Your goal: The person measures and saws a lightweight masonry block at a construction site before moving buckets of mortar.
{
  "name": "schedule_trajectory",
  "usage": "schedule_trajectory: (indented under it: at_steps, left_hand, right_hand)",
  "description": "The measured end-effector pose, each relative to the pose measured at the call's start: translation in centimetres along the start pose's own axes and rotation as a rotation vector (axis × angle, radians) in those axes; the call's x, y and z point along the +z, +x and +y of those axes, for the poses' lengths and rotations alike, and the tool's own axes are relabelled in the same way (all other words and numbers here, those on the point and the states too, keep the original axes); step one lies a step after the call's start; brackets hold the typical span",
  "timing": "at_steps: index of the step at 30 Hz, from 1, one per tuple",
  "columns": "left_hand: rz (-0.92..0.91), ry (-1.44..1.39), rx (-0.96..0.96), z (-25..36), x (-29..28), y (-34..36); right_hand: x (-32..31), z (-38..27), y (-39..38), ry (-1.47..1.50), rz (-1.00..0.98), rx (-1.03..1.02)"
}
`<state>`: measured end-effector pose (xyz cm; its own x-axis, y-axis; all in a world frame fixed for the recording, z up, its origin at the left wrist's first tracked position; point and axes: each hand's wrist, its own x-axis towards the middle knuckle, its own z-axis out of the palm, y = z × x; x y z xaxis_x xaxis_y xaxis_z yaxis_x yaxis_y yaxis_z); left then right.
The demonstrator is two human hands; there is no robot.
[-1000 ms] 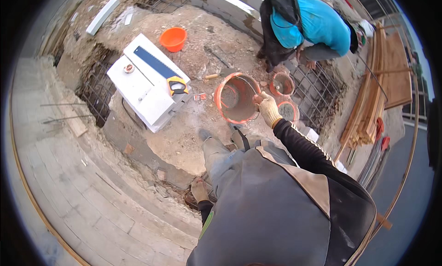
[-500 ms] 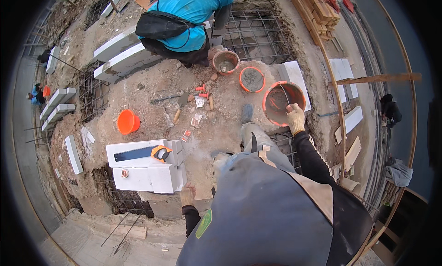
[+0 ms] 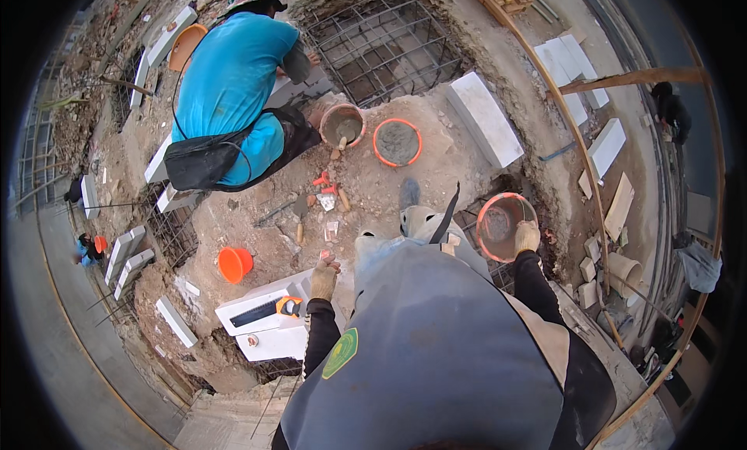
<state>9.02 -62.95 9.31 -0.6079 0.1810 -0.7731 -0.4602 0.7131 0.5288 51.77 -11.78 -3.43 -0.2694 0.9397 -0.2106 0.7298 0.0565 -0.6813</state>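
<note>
My right hand (image 3: 527,237), in a pale work glove, is closed at the rim and wire handle of an orange-rimmed bucket (image 3: 498,240). That bucket hangs tilted beside my right leg, grey residue coating its inside. My left hand (image 3: 324,280), gloved as well, is held in front of my left knee with its fingers loosely apart and nothing seen in them. Just left of it are white blocks (image 3: 268,343), on which lie a handsaw (image 3: 258,313) with an orange handle and a small round roll (image 3: 252,340).
Ahead, a co-worker in a blue shirt (image 3: 233,84) bends by a mortar bucket (image 3: 343,126); another full bucket (image 3: 398,143) stands near. Trowels (image 3: 301,209) and red-handled tools lie on the dirt by an orange bucket (image 3: 235,264). Rebar mesh (image 3: 381,45) spans a pit.
My right hand has drawn the bucket back toward me, away from the white block on the right. My left hand has risen forward from beside the blocks. The co-worker has shifted left in view.
</note>
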Motion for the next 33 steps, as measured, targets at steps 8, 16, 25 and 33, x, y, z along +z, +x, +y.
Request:
schedule_trajectory:
  at_steps: [8, 16, 25, 33]
  left_hand:
    - [-0.160, 0.018, -0.033, 5.0, -2.2, 7.3]
    - [-0.275, 0.021, 0.071, 9.2, -7.1, 16.8]
    - [-0.332, 0.205, 0.055, 15.0, -7.0, 17.4]
    - [-0.261, 0.329, 0.069, 17.4, -3.9, 19.8]
  right_hand:
    - [-0.4, -7.7, -4.4, 0.294, 0.167, 0.502]
    - [3.0, -10.1, -10.1, 0.233, 0.309, 0.505]
    - [4.8, -10.7, -13.0, 0.552, 0.350, 0.744]
    - [3.4, -10.1, -7.9, 0.569, 0.369, 0.823]
